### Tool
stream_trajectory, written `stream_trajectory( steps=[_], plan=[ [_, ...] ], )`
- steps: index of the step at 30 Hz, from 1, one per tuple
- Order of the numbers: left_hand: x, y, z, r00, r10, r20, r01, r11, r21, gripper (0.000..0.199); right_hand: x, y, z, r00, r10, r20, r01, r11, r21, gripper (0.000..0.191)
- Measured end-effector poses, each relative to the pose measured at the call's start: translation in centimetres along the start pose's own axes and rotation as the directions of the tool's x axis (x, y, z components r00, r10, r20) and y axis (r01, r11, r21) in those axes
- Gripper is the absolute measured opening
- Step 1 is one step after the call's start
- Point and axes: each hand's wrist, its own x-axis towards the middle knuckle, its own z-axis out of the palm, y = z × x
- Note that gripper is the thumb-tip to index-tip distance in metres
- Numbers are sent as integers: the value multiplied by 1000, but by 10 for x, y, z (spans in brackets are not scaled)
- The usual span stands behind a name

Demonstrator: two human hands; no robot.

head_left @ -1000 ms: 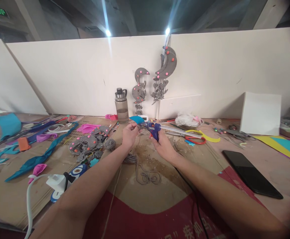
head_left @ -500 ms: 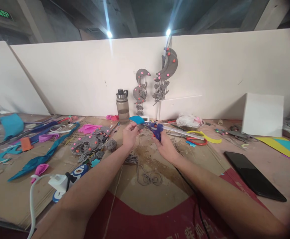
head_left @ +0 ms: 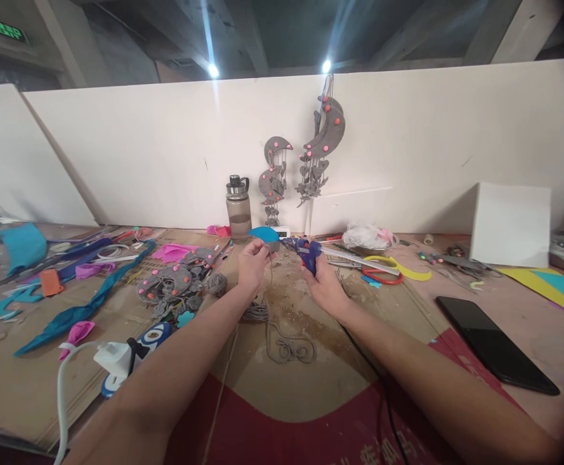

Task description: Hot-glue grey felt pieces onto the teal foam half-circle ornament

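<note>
My left hand (head_left: pixel 254 263) pinches a blue felt piece (head_left: pixel 263 233) with a small grey part at its lower right. A grey cord (head_left: pixel 271 278) hangs from there and runs down to loose coils on the cardboard. To the right, my right hand (head_left: pixel 324 283) is wrapped round the handle of a dark blue glue gun (head_left: pixel 309 252). Its nozzle points left, close to the grey part; whether they touch is too small to tell. A clear glue stick (head_left: pixel 342 256) juts out from the gun's back.
A bottle (head_left: pixel 238 210) stands behind my left hand. Grey felt pieces (head_left: pixel 179 278) and a power strip (head_left: pixel 153 339) lie left. Red-handled scissors (head_left: pixel 383 276) and a phone (head_left: pixel 497 342) lie right. Moon-shaped hangings (head_left: pixel 327 129) hang on the white board.
The blue piece has shifted slightly left in my left hand. My right hand and the glue gun have moved a little right, widening the space between nozzle and fingers.
</note>
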Motion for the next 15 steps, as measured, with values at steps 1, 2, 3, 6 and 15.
stream_trajectory(
  steps=[1,2,3,6,15],
  plan=[
    [0,0,0,1000,1,7,-1,1000,-1,18,0,0,0,1000,1,-7,-1,1000,0,42],
    [0,0,0,1000,-1,12,1,1000,-5,18,1,0,-1,1000,5,-11,-5,1000,0,41],
    [0,1,0,1000,-7,10,7,1000,-14,18,1,0,-2,1000,7,-12,-7,1000,4,41],
    [0,2,1,999,-35,-11,34,998,-47,19,2,-1,-4,1000,12,-19,-11,1000,29,40],
    [-4,7,4,998,-63,-4,62,994,-85,20,21,39,-17,916,382,124,-392,917,69,7]
  ],
)
